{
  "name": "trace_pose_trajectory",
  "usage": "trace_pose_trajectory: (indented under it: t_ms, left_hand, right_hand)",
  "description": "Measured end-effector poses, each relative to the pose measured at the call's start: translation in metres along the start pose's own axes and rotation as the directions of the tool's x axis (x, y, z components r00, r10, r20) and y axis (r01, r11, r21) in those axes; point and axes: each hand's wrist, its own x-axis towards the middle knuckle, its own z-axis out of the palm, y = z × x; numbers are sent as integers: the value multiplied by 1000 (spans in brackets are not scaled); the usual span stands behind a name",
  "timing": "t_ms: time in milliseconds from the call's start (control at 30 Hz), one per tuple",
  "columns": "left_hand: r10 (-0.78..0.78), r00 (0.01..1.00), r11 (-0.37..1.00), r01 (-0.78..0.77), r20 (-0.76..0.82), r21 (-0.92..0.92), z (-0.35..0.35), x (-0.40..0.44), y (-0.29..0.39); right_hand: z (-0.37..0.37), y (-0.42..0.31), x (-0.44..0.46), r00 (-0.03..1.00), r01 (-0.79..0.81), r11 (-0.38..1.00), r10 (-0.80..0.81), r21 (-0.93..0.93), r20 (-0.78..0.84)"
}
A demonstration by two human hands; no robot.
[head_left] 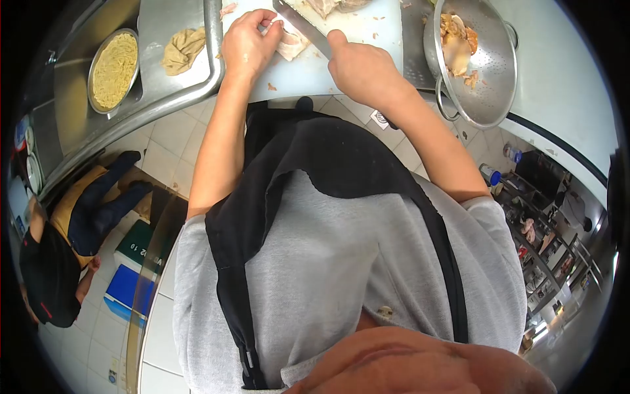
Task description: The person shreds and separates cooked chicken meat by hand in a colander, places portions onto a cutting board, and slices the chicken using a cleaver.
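One meat piece (293, 47) against left hand (251, 39)

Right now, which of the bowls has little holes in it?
The colander, on the same side as the right hand: holes dot its steel wall, and food pieces lie inside. The left bowl shows no holes and holds yellowish food.

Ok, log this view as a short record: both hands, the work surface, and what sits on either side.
Left hand: fingertips at a pale meat piece, grip unclear
Right hand: gripping a knife
Work surface: white cutting board, more meat at its far edge
Left side: crumpled cloth, metal bowl with yellowish contents
Right side: metal colander holding orange-tinged pieces
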Motion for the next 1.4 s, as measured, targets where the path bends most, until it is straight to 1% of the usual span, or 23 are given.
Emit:
trace_pose_trajectory:
  t_ms: [100, 167, 233, 267, 300, 333, 367, 400, 433, 467, 533, 600, 667, 733, 833, 967, 1100, 1133, 1200, 1267, 1333, 1400]
  left_hand:
    - [6, 1000, 1000, -6, -7, -3, 2, 0, -3]
    - [19, 1000, 1000, -19, -8, 3, 1, 0, -4]
    - [59, 998, 998, -59, -38, 16, 3, 0, -4]
    - [73, 997, 997, -72, -32, 19, 4, -1, -3]
    - [73, 995, 997, -74, -61, -21, 4, -2, -2]
    - [69, 994, 995, -75, -91, -62, 5, -2, -1]
    - [77, 992, 995, -82, -96, -59, 5, -2, -1]
    - [-5, 997, 994, -3, -75, -106, 4, -2, 1]
    - [-91, 995, 985, 84, -41, -151, 2, -5, 3]
    - [-94, 995, 985, 87, -38, -148, 2, -6, 0]
    - [-14, 997, 991, 4, -72, -137, 5, -6, -5]
    - [-3, 996, 991, -9, -90, -133, 6, -7, -5]
    - [3, 994, 992, -17, -109, -126, 6, -8, -4]
    - [45, 992, 990, -59, -115, -127, 6, -7, -6]
    - [42, 992, 994, -55, -121, -100, 7, -7, -6]
    - [39, 992, 992, -53, -120, -113, 8, -6, -7]
    - [14, 995, 996, -24, -103, -90, 7, -4, -5]
    - [7, 995, 997, -15, -97, -80, 6, -4, -4]
    - [-2, 996, 997, -5, -93, -82, 5, -4, -3]
    - [-14, 996, 997, 7, -93, -82, 5, -3, -4]
    - [43, 996, 998, -47, -83, -46, 6, -2, -7]
    - [34, 996, 998, -38, -84, -53, 8, -2, -6]
  right_hand:
    - [17, -3, 10, 999, -30, 999, 30, 33, -18]
    - [17, -7, 19, 999, -28, 999, 28, 23, -17]
    - [19, -1, 25, 999, -36, 999, 36, 24, -27]
    - [19, 8, 26, 997, -9, 998, 14, 65, -78]
    - [18, 14, 25, 991, 21, 995, -8, 101, -131]
    - [19, 16, 21, 990, 17, 995, -3, 102, -140]
    - [19, 16, 19, 988, -5, 996, 19, 89, -154]
    - [16, 13, 17, 985, -24, 997, 36, 76, -168]
    - [12, 10, 13, 985, -23, 997, 36, 79, -168]
    - [7, 9, 6, 987, -32, 995, 45, 90, -151]
    - [3, 4, -6, 990, -48, 994, 61, 100, -129]
    - [2, 1, -11, 995, -27, 999, 32, 47, -93]
    - [3, -1, -14, 995, -13, 1000, 16, 27, -94]
    - [5, -2, -16, 996, 1, 1000, 0, 10, -93]
    - [4, -3, -15, 997, -8, 1000, 8, -6, -75]
    - [3, -2, -9, 999, -4, 999, 3, -32, -42]
    - [2, -5, -5, 1000, -13, 998, 13, -67, 0]
    - [3, -5, -6, 1000, -13, 998, 13, -67, -2]
    - [7, -6, -6, 997, 52, 991, -59, -123, -49]
    - [11, -5, -2, 998, 40, 993, -45, -109, -40]
    - [17, -5, 1, 999, 21, 996, -24, -92, -32]
    - [23, -3, 15, 999, 17, 996, -20, -87, -32]
